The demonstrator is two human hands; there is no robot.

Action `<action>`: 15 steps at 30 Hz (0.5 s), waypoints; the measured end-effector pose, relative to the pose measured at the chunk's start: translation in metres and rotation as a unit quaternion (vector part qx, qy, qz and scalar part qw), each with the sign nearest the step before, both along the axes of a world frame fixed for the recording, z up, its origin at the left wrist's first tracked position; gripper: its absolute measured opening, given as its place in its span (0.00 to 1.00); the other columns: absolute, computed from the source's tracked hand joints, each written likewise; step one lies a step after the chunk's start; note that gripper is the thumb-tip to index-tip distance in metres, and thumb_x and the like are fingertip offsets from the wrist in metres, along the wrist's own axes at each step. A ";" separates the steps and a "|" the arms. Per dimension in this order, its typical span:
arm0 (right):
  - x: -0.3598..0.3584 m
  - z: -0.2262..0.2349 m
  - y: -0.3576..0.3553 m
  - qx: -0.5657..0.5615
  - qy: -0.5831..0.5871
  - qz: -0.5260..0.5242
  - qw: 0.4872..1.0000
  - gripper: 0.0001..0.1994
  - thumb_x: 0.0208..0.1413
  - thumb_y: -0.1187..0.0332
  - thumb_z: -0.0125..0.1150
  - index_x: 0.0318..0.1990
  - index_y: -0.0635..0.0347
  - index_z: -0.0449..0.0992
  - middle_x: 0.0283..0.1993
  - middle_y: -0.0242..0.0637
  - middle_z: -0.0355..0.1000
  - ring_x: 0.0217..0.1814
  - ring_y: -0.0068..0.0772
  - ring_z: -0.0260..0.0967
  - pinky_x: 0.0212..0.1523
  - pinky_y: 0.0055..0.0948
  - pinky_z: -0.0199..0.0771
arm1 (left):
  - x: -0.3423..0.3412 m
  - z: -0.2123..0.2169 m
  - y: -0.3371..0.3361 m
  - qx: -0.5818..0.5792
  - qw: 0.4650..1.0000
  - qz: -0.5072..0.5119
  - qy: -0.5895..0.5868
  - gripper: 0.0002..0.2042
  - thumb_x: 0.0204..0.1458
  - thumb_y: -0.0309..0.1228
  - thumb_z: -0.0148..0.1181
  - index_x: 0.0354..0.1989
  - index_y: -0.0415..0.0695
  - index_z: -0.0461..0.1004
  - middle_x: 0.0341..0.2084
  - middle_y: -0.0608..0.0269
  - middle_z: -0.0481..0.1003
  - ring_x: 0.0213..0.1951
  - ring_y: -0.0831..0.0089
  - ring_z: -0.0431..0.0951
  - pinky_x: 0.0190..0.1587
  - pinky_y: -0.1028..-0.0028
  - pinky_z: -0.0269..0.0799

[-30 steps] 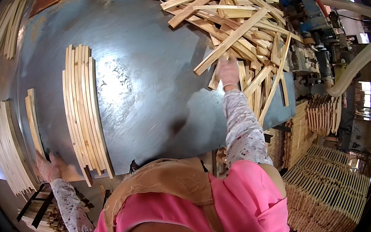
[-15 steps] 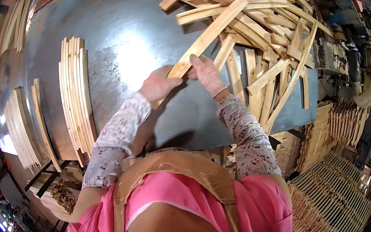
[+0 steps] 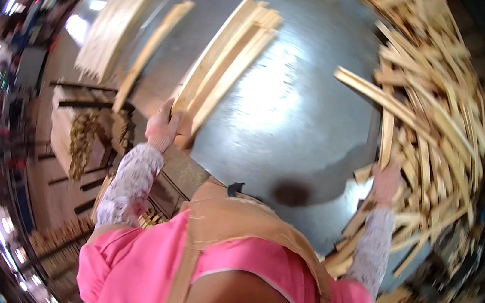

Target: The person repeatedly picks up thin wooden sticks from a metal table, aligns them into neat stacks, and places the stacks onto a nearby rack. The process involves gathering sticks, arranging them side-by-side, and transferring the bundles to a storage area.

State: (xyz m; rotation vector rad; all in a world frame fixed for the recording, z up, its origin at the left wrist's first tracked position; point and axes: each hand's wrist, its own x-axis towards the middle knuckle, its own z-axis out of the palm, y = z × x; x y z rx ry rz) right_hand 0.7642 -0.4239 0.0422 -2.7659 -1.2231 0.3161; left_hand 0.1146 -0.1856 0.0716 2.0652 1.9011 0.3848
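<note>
On the metal table (image 3: 236, 151), a row of wooden slats (image 3: 229, 59) is already aligned at left, its near end touched by the left hand (image 3: 162, 127); at right, a jumbled slat pile (image 3: 448, 131) is left unaligned, one slat (image 3: 386, 136) met by the right hand (image 3: 387, 184). Neither grip can be told.

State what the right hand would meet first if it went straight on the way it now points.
The right hand would likely first meet the strip of wood directly ahead, which it may already touch; blur leaves the depth unclear.
</note>
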 end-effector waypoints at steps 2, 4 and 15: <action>-0.087 0.044 0.019 -0.036 0.177 -0.041 0.983 0.28 0.58 0.58 0.71 0.63 0.59 0.73 0.50 0.59 0.78 0.55 0.55 0.80 0.54 0.53 0.78 | -0.057 0.001 0.043 -0.013 0.996 0.078 0.039 0.33 0.60 0.49 0.67 0.71 0.47 0.71 0.50 0.41 0.83 0.50 0.44 0.84 0.55 0.51 0.77; -0.137 0.021 -0.013 0.022 0.202 -0.047 0.978 0.30 0.59 0.59 0.73 0.66 0.56 0.72 0.54 0.52 0.81 0.57 0.49 0.81 0.60 0.45 0.79 | -0.089 0.005 0.087 0.001 0.996 0.081 0.041 0.38 0.57 0.52 0.70 0.73 0.46 0.69 0.51 0.41 0.83 0.51 0.45 0.84 0.56 0.52 0.77; -0.268 0.083 -0.110 -0.062 0.081 0.070 0.992 0.27 0.49 0.60 0.75 0.59 0.49 0.77 0.45 0.48 0.77 0.45 0.58 0.79 0.46 0.50 0.81 | -0.234 -0.067 0.197 -0.104 0.987 0.020 0.119 0.42 0.56 0.41 0.71 0.79 0.48 0.59 0.68 0.43 0.72 0.67 0.43 0.73 0.70 0.52 0.68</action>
